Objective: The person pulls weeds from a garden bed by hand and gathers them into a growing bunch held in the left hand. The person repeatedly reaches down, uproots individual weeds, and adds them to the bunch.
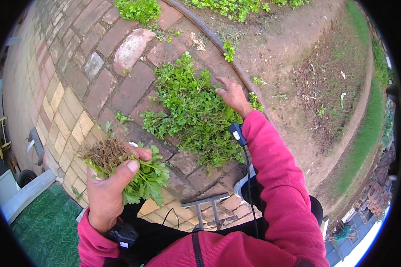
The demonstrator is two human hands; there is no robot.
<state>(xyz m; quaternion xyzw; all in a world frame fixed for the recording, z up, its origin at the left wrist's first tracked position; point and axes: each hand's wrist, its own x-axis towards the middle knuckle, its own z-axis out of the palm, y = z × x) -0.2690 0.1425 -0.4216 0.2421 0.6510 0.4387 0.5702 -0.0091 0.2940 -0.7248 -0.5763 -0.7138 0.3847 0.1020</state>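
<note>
My left hand grips a bunch of leafy green plants, perhaps celery or parsley. Its tangled brown roots point up and away from me, and the leaves hang over the thumb side. My right hand is at the far right edge of a loose heap of similar greens. Its fingers are apart with nothing visible in them. Whether the fingertips touch the leaves is hard to tell. The heap lies spread over brick paving in front of me.
A brown hose or pipe curves between the paving and bare soil. More greens lie at the top, with leafy plants growing beyond the pipe. A metal frame is between my legs. A black cable runs along my right sleeve.
</note>
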